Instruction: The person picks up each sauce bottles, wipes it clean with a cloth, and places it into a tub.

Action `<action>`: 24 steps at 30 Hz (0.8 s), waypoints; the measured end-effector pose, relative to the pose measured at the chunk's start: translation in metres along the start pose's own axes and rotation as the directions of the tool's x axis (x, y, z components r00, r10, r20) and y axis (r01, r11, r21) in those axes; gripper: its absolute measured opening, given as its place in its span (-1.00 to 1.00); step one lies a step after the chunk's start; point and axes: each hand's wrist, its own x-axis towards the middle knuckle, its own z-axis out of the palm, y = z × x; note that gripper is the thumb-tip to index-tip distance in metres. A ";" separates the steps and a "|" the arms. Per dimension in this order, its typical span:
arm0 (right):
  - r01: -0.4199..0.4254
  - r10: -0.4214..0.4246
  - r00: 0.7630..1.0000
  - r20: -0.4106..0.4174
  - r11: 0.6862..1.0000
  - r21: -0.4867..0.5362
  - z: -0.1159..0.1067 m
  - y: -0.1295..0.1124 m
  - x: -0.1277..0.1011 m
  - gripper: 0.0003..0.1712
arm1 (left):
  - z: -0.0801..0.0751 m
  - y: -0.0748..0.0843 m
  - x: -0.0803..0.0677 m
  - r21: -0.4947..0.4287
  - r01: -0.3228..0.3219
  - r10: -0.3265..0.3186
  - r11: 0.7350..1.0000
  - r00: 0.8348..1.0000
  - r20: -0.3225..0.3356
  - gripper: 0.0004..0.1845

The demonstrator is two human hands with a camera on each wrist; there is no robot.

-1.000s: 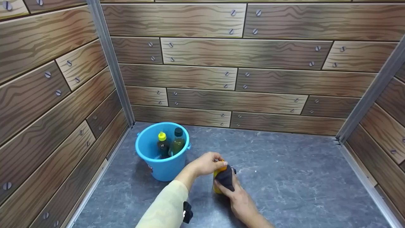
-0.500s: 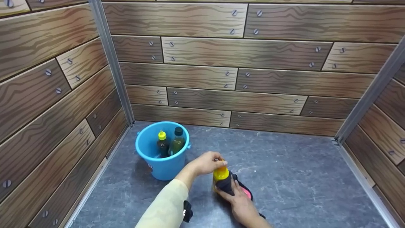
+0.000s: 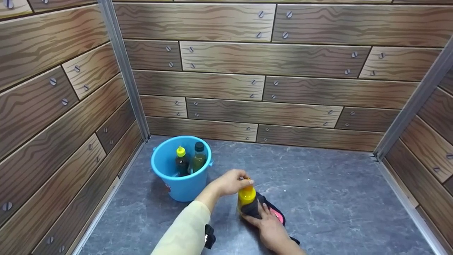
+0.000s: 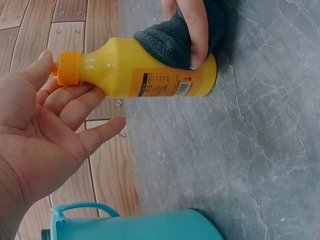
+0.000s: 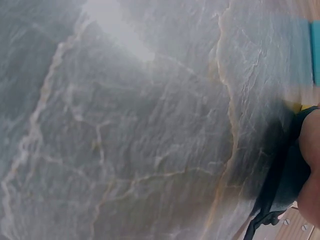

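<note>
A yellow squeeze bottle (image 4: 115, 65) with an orange cap (image 4: 70, 68) stands upright on the grey floor. My left hand (image 3: 230, 182) pinches it by the cap; in the left wrist view the little finger sticks out apart from the bottle. Against the bottle's lower side, my right hand (image 3: 270, 226) holds a dark plush cloth (image 4: 165, 45), its fingertip (image 4: 196, 61) at the label's edge. Part of the cloth hangs out beside that hand, showing a pink patch (image 3: 277, 215). In the right wrist view only a dark edge and loop of cloth (image 5: 287, 180) show.
To the left of the hands stands a blue bucket (image 3: 187, 187). Inside it are a dark bottle with a yellow cap (image 3: 182, 163) and a greenish bottle with a black cap (image 3: 199, 161). Wood-plank-patterned walls (image 3: 304, 92) enclose the grey marbled floor (image 3: 339, 198).
My right hand has brought the cloth lower on the bottle, baring its yellow shoulder, and the pink patch has come into view. The left hand keeps its pinch on the cap.
</note>
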 end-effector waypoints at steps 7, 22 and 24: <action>-0.040 0.039 0.998 0.053 0.999 0.010 -0.004 -0.001 0.002 -0.24 | 0.002 0.000 -0.001 -0.007 0.000 0.000 1.000 1.000 -0.027 -0.68; -0.070 0.070 0.997 0.007 0.997 -0.006 -0.008 0.002 -0.003 -0.31 | 0.005 0.002 -0.004 -0.032 -0.017 0.015 0.999 0.999 -0.041 -0.71; -0.085 0.085 0.996 -0.001 0.996 -0.009 -0.008 0.003 -0.004 -0.31 | 0.006 0.001 -0.004 -0.031 -0.019 0.017 0.999 0.999 -0.043 -0.71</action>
